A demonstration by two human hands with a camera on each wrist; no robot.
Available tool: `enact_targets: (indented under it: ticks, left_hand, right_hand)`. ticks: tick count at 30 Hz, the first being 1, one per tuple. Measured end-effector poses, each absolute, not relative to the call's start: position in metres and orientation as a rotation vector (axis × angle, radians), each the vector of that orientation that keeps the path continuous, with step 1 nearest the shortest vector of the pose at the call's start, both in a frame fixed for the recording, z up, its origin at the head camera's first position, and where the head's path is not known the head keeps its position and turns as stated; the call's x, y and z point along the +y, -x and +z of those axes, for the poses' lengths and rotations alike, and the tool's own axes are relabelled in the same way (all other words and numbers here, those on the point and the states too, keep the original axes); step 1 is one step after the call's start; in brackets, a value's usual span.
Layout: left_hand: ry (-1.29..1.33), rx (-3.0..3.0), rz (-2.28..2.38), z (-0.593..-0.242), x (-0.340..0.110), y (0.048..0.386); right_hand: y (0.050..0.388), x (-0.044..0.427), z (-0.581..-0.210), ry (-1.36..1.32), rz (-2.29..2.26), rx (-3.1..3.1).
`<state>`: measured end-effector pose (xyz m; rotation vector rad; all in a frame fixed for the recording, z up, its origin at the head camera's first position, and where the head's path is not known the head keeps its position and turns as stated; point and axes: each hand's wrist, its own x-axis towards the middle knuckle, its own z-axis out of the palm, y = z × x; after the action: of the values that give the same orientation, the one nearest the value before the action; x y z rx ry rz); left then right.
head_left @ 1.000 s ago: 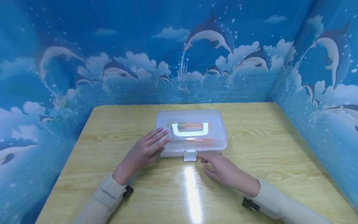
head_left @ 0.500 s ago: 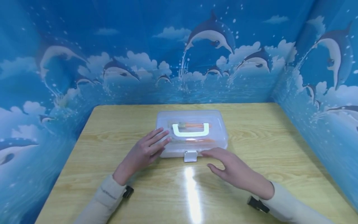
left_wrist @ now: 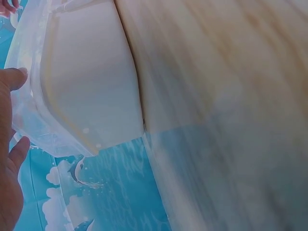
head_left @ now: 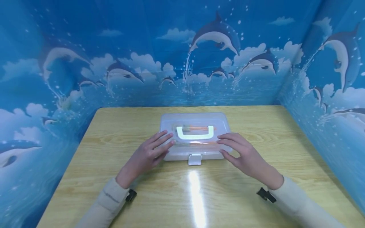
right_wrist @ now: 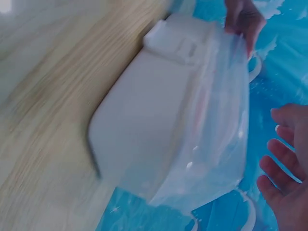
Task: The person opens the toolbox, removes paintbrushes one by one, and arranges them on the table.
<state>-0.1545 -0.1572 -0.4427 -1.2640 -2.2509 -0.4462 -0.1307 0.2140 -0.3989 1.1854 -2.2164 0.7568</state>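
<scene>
A translucent plastic storage box (head_left: 196, 117) with its lid down lies on the table, showing a white carry handle (head_left: 195, 136) on top. Orange-and-clear slender items (head_left: 196, 128) show blurrily through the lid; their kind is unclear. At the front, the white latch (head_left: 195, 160) sticks outward from the box. My left hand (head_left: 147, 154) rests on the lid's left side with fingers extended. In the head view my right hand (head_left: 246, 154) is at the lid's right front corner, fingers spread; the right wrist view shows that hand (right_wrist: 288, 168) apart from the box, holding nothing.
A light wood-grain table (head_left: 114, 126) surrounds the box. Behind and along both sides hangs a blue dolphin-print backdrop (head_left: 159, 91). A bright light reflection (head_left: 196, 196) lies on the table in front. Black straps (head_left: 266, 195) show at the sleeves.
My right hand has left the latch and moved right and up to the lid's right front corner, its fingers spreading. The left hand and the box have stayed put.
</scene>
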Motion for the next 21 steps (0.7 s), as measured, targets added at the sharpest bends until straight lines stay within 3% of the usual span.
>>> enact_targets:
  ticks: [21]
  left_hand:
    - [1.263,-2.271,-0.451,-0.443,-0.158,0.155]
  right_hand:
    - [0.167,0.242,-0.435,-1.126,0.694,-2.381]
